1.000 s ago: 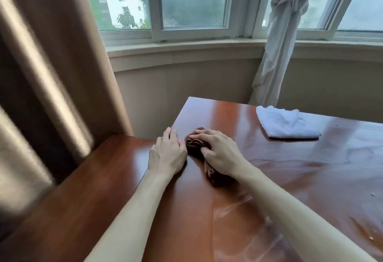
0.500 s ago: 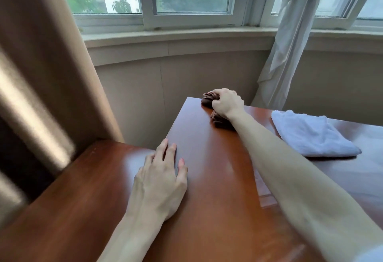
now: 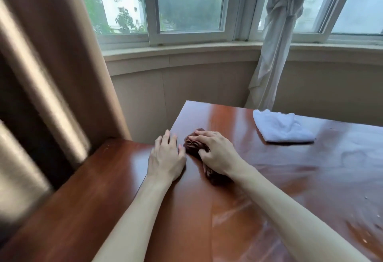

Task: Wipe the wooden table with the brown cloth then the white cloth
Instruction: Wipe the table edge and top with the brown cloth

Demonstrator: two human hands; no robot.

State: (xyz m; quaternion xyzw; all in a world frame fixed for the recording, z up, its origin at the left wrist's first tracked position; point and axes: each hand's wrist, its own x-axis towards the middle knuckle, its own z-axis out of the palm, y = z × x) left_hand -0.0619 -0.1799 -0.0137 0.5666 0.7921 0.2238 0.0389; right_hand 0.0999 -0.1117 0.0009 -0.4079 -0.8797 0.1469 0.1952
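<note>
Wiping with the brown cloth is the step in hand, so the task looks to be in its first half, with the white cloth not yet taken up.

Largest first: the table [image 3: 279, 178], glossy red-brown wood, fills the view from 3 o'clock round to 7 o'clock. Pale streaks and a few droplets show on its surface toward 4 o'clock, which I take for damp or smears left to clear. A lower wooden ledge [image 3: 83, 189] adjoins it at 8 o'clock.

The white cloth [image 3: 283, 128] lies folded on the table at 2 o'clock, well apart from both hands and untouched.

The left hand [image 3: 166, 158] rests flat on the table near its left edge, just left of centre, fingers straight and holding nothing; it seems to brace the body.

The right hand [image 3: 216, 153] lies just beside it toward 3 o'clock, fingers and thumb curled over the brown cloth [image 3: 193, 144], gripping it and pressing it to the wood. The cloth is bunched, showing past the fingertips at 12 o'clock and again under the wrist.

The next move, as I judge it, calls for sweeping the cloth toward the streaked area at 4 o'clock with steady downward pressure, keeping the bunch gathered under the palm.

No containers are in view, so nothing is held in any.
</note>
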